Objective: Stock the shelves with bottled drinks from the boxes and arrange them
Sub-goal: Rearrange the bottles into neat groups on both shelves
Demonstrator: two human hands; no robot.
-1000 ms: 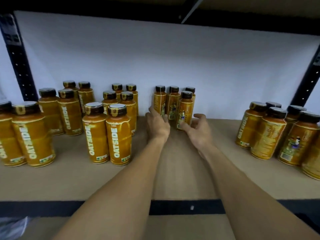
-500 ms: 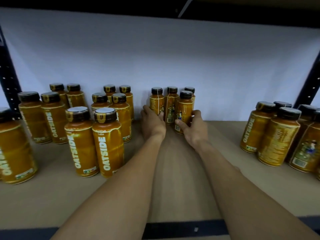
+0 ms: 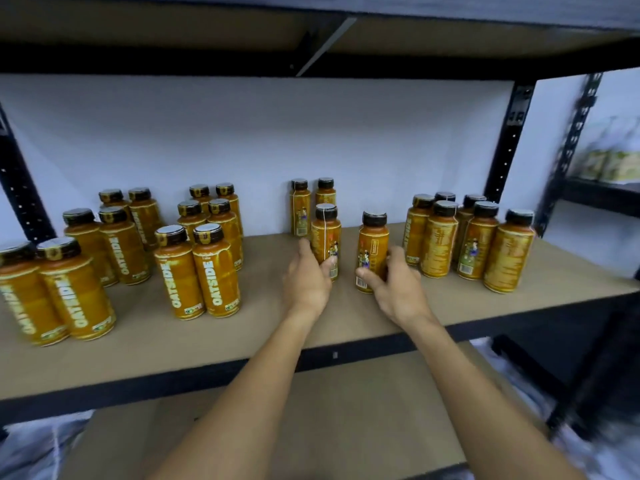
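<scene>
Bottle (image 3: 373,251) in right hand (image 3: 398,289), bottle cluster (image 3: 467,237) just beside.

On the brown shelf (image 3: 242,334), about midway along its length, the left hand (image 3: 306,287) curls round the lower part of one orange bottle (image 3: 325,237). The right hand (image 3: 398,291) grips a second orange bottle (image 3: 373,251) near it. The two are upright and apart from each other. Behind them, by the back edge, stand two more bottles (image 3: 300,213). To the shelf's left stand paired rows of bottles (image 3: 211,271), and a cluster (image 3: 478,244) stands near its right end.
</scene>
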